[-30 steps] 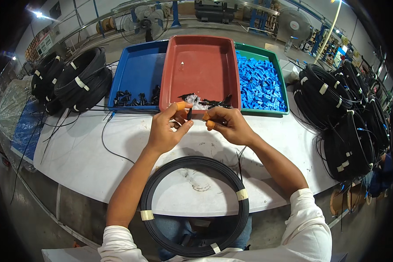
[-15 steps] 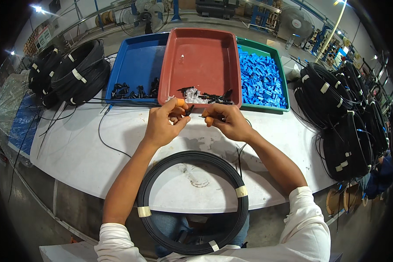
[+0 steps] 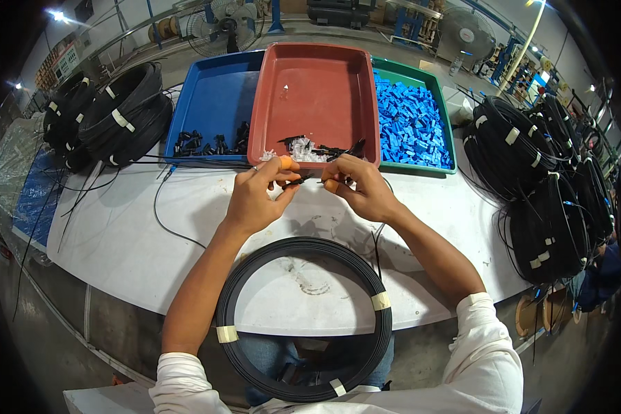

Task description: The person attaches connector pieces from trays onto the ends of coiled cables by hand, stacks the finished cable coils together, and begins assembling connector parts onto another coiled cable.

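Note:
Over the front edge of the red tray (image 3: 316, 96), both hands meet with a small gap between them. My left hand (image 3: 254, 199), orange covers on its fingertips, pinches a small slim black part (image 3: 294, 182) that points toward the other hand. My right hand (image 3: 367, 190), also with an orange fingertip cover, is closed on the tip of a thin black cable; the cable (image 3: 389, 183) shows again behind that hand. A black cable coil (image 3: 303, 245), bound with pale tape, lies below my hands, partly on the table and partly over my lap.
White and black small parts (image 3: 301, 149) lie in the red tray. The blue tray (image 3: 217, 83) holds black pieces; the green tray (image 3: 451, 148) holds many blue pieces. Cable coils stand at the left (image 3: 127, 114) and right (image 3: 548, 221) of the white table (image 3: 131, 255).
The black part in my left hand has turned from slanting upward to nearly level, toward my right hand. My right fingers have curled in a little.

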